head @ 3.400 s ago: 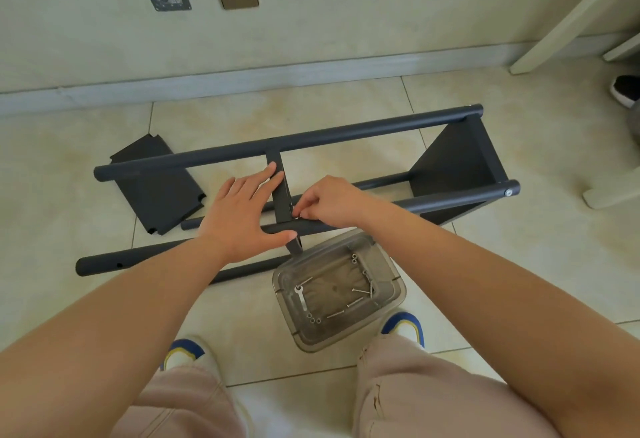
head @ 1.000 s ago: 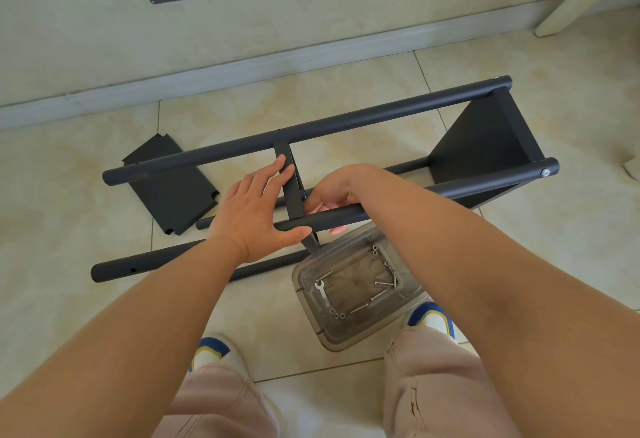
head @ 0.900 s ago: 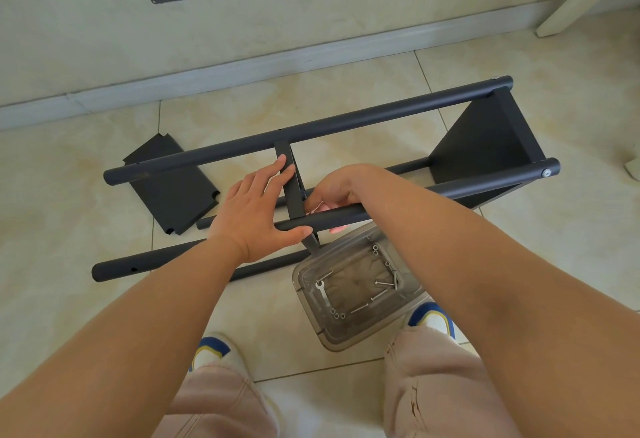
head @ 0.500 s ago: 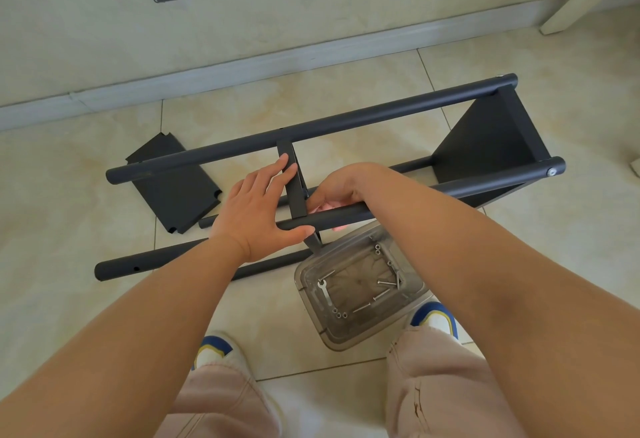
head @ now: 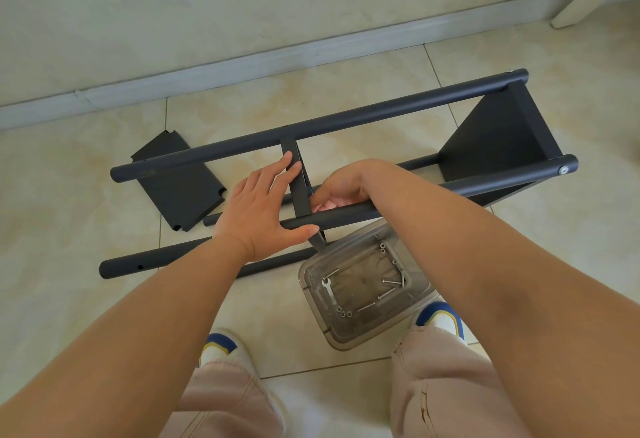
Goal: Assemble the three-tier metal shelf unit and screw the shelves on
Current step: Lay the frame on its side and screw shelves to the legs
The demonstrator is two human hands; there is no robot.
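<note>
While the shelf frame [head: 346, 119] lies on its side on the tiled floor [head: 69, 195], both hands work at its middle shelf [head: 298, 188].

Left grip: the left hand [head: 258, 210] lies with straight fingers against the left face of the middle shelf, thumb hooked under the near pole [head: 450, 191]; it presses rather than clasps.

Right grip: the right hand [head: 346, 184] is curled just right of the middle shelf, behind the near pole, fingertips pinched together at the joint; what they pinch is hidden, so I cannot tell what it holds.

Frame: the far pole [head: 398, 108] runs beyond both hands; an end shelf [head: 491, 146] is fixed far to the right of the grips, a silver bolt head [head: 564, 170] showing at the near pole's end.

Loose parts: a third shelf panel [head: 180, 191] lies flat on the floor to the left of the left hand, partly under the far pole; a lower pole [head: 156, 261] lies below the left wrist.

Container: a clear plastic box [head: 412, 313] sits open on the floor just below the right hand, between the shoes [head: 440, 316].

Contents: a small flat spanner [head: 327, 290] at its left side, several long screws [head: 389, 281] toward the right, small nuts or washers [head: 344, 313] along the near and far edges.
</note>
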